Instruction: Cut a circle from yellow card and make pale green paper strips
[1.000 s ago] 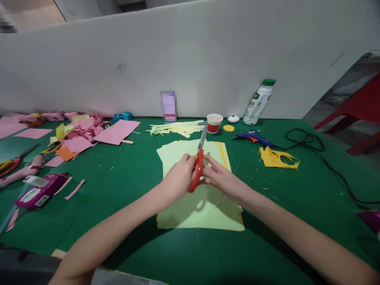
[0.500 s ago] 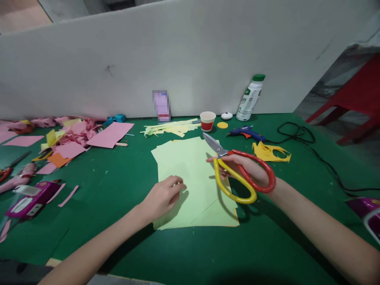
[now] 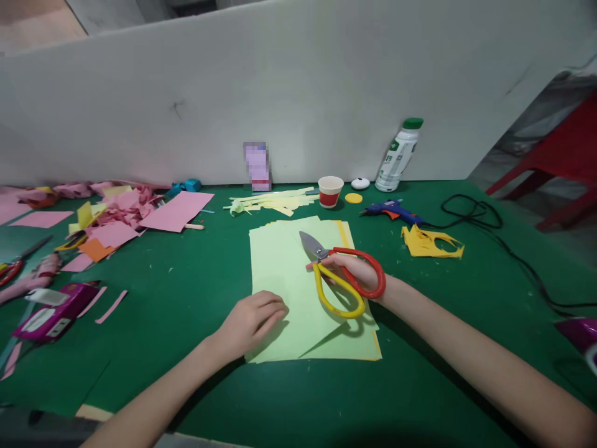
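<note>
A stack of pale green paper (image 3: 284,274) lies in front of me, with yellow-orange sheet edges showing at its right side. My right hand (image 3: 357,269) is closed on a pair of scissors (image 3: 319,251) with one red and one yellow handle. The blades are together and point up and left, above the paper. On the left part of the stack rests my left hand (image 3: 259,317), palm down, its fingers slightly bent and holding nothing. The scissors' shadow falls across the lower sheets.
Behind the paper stand a paper cup (image 3: 329,193) and a leaning white bottle (image 3: 399,155). A blue glue gun (image 3: 390,210) and a yellow paper scrap (image 3: 431,242) lie right. Pink paper scraps (image 3: 121,214) and a purple tape dispenser (image 3: 56,314) are at left.
My right hand has moved left and a little down with the scissors. My left hand has lowered slightly onto the paper. The top sheets have shifted, uncovering more orange at the right edge.
</note>
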